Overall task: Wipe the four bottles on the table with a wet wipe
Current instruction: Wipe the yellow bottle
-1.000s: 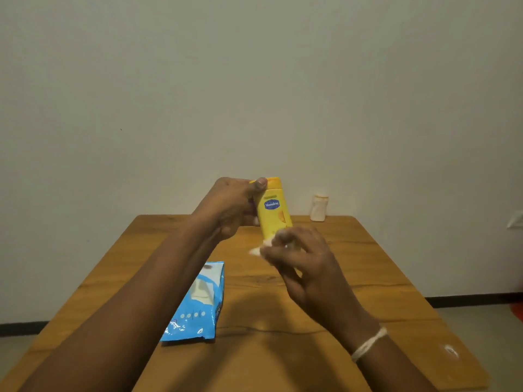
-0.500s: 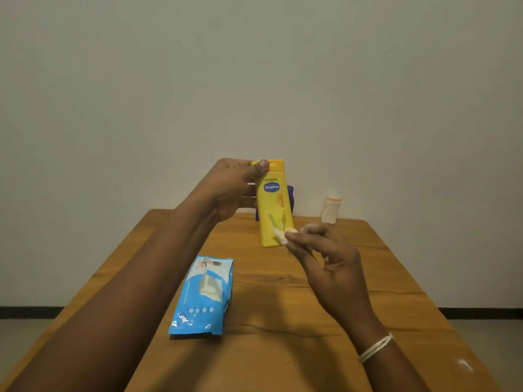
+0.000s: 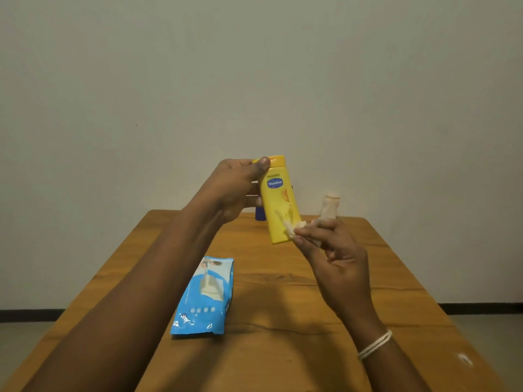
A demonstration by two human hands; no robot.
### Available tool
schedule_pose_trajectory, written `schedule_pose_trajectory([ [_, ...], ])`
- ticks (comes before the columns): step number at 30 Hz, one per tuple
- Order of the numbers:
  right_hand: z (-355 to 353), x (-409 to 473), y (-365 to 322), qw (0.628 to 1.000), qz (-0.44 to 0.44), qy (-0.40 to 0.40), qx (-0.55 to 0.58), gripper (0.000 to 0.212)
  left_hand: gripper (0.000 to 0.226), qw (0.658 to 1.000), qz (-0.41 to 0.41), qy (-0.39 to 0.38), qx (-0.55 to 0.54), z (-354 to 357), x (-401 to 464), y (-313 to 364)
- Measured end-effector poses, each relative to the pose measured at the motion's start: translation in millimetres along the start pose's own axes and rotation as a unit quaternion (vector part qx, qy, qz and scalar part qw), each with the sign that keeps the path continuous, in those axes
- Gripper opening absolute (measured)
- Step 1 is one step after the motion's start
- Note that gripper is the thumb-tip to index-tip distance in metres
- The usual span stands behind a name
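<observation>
Currently, bottle in hand: the yellow bottle (image 3: pixel 278 199) is held up in the air above the far half of the table (image 3: pixel 368 292), cap upward, leaning slightly, label facing the person.
Wipe: a small bunched wet wipe (image 3: pixel 291 226) touches the lower front of the yellow bottle, near its base.
Step judged: wiping this bottle; only the lower part is under the wipe, so the upper label, cap and back probably need passes too.
How to do it well: spread the wipe flatter for more contact, stroke along the length, and turn the bottle in the holding hand so every side is reached; a damp plastic surface may get slippery, so the hold near the cap should stay firm.
Left hand (image 3: pixel 235 190): arm stretched forward, thumb across the cap edge, fingers curled behind the neck, closed on the yellow bottle.
Right hand (image 3: pixel 331 250): raised from below right, palm partly toward the person, thumb and forefingers pinched on the wet wipe, other fingers loosely bent.
Other bottles: a pale bottle (image 3: pixel 329 206) stands at the far edge; a dark blue one (image 3: pixel 259 215) is mostly hidden behind the yellow bottle; a fourth cannot be seen.
Wipe pack (image 3: pixel 205 297): lying flat on the table near the left forearm, well apart from the bottles.
</observation>
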State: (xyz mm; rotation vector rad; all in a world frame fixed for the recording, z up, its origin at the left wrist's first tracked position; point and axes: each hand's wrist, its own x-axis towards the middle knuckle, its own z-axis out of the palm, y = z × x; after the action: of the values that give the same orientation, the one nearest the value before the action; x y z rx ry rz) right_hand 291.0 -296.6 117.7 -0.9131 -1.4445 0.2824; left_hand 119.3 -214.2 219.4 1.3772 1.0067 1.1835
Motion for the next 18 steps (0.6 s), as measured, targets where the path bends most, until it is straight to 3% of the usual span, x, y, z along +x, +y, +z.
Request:
schedule_pose_trajectory([
  [4,17,-2,3,0.987,-0.087,-0.04,-0.131,0.016,0.035,0.999,-0.024,0.023,0.003,17,0,-4],
  [7,14,-5,5,0.945,-0.182,-0.078,-0.261,0.015,0.034,0.999,-0.029,0.024,-0.024,16,3,-2],
  [12,-5,3,9,0.978,-0.146,0.044,-0.145,0.021,0.03,0.996,-0.026,0.015,-0.086,-2,5,1],
  [18,20,-11,0,0.972,-0.157,0.139,-0.108,0.02,0.023,0.979,-0.068,0.056,-0.183,8,4,-8],
])
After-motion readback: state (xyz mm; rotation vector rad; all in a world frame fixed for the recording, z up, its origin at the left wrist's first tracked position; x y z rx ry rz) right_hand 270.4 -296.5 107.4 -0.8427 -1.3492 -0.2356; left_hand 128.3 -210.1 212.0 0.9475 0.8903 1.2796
